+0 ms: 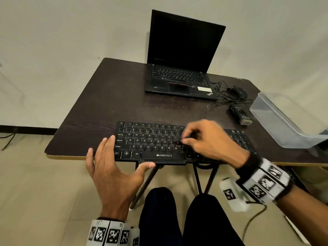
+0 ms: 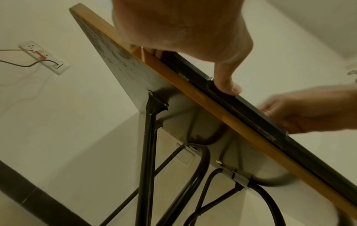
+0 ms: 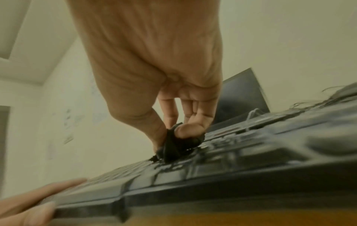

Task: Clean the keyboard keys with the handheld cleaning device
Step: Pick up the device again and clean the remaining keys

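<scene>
A black keyboard (image 1: 150, 141) lies along the front edge of the dark table (image 1: 106, 103). My left hand (image 1: 115, 164) is at its left end, with straight fingers on the edge by the Shift key and the thumb (image 2: 228, 82) pressed against the front rim (image 2: 241, 110). My right hand (image 1: 184, 139) pinches a small black cleaning device (image 3: 173, 146) between thumb and fingers. The device's tip touches the keys near K and L. In the right wrist view the keyboard (image 3: 231, 168) is blurred, and most of the device is hidden by the fingers.
An open black laptop (image 1: 181, 68) stands at the back of the table. A mouse (image 1: 237, 91) with tangled cable and a small black gadget (image 1: 239, 112) lie to the right. A clear plastic bin (image 1: 287, 121) sits at the right edge. Black metal legs (image 2: 146, 152) cross under the table.
</scene>
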Demonstrator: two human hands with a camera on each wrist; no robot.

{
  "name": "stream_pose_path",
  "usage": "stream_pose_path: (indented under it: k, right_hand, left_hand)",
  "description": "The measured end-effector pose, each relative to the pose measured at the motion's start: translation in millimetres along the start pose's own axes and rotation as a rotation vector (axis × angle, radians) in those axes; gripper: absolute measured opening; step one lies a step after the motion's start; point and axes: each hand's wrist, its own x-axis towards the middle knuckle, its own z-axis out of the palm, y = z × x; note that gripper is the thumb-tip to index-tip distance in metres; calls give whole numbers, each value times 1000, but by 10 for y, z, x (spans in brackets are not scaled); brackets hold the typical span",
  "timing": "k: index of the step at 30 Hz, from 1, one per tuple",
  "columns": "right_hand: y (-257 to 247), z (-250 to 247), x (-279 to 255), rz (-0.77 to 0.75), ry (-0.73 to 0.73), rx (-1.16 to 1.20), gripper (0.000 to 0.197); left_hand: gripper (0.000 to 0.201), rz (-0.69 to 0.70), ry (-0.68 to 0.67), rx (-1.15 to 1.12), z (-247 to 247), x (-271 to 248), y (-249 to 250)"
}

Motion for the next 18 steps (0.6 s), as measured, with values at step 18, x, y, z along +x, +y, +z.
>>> stream_pose_path:
  k: [18]
  right_hand:
    - [40,311,-277,2,215,73,7]
  left_hand:
    - [124,30,-3,10,5,2,-18]
